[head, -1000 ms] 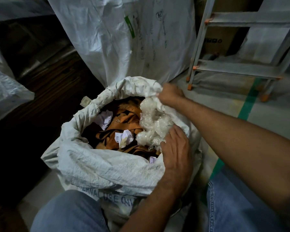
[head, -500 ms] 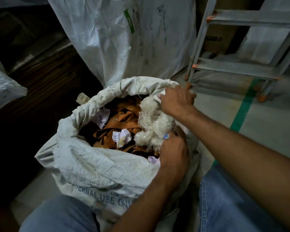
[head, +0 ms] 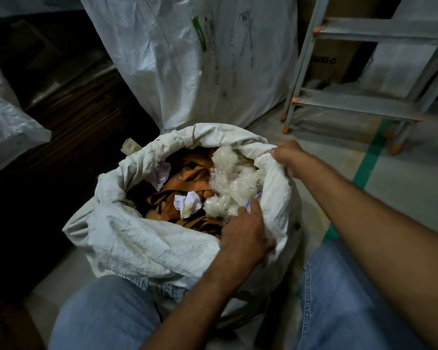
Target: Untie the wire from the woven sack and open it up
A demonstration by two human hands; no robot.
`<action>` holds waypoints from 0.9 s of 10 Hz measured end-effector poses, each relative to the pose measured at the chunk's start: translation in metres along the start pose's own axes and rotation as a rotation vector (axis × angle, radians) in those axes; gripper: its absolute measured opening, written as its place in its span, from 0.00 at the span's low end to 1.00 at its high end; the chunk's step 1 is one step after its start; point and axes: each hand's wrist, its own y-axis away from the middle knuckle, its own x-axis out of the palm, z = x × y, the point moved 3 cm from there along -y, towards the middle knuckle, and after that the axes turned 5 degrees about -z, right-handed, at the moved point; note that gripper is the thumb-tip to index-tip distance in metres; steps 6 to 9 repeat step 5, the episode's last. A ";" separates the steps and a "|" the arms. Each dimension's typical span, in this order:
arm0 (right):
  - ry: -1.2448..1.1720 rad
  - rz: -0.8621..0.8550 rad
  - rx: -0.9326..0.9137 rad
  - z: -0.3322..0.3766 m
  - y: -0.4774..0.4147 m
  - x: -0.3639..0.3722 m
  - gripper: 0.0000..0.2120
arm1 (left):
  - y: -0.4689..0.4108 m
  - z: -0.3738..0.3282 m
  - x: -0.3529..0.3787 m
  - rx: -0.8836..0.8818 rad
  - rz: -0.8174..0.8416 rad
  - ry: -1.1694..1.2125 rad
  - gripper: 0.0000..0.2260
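Pale grey concrete floor (head: 402, 188) with green tape stripe (head: 369, 160), open white woven sack (head: 147, 243) standing on it, tall white woven bag (head: 187, 66) behind, grey metal stepladder (head: 364, 102) with orange feet at right

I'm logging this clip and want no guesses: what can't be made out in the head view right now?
- Tie wire: not visible anywhere on the white woven sack.
- Left hand: fingertips hidden among the crumpled clear plastic.
- Right hand: fingers curled under the sack's rolled rim.
- Printed sack lettering: partly hidden by the left forearm and blue-jeaned knee.
- Deeper contents: buried beneath orange fabric.
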 end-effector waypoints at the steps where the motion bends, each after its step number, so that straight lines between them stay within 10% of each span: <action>1: -0.219 -0.005 0.246 -0.018 -0.010 0.007 0.14 | 0.010 -0.017 0.017 0.103 -0.130 -0.107 0.15; 4: 0.449 0.069 -0.199 0.048 0.048 -0.034 0.20 | 0.024 -0.019 -0.017 0.183 -0.014 -0.132 0.23; 9: 0.311 -0.067 -0.211 0.101 0.081 -0.061 0.17 | 0.030 -0.002 -0.087 0.079 0.016 0.033 0.21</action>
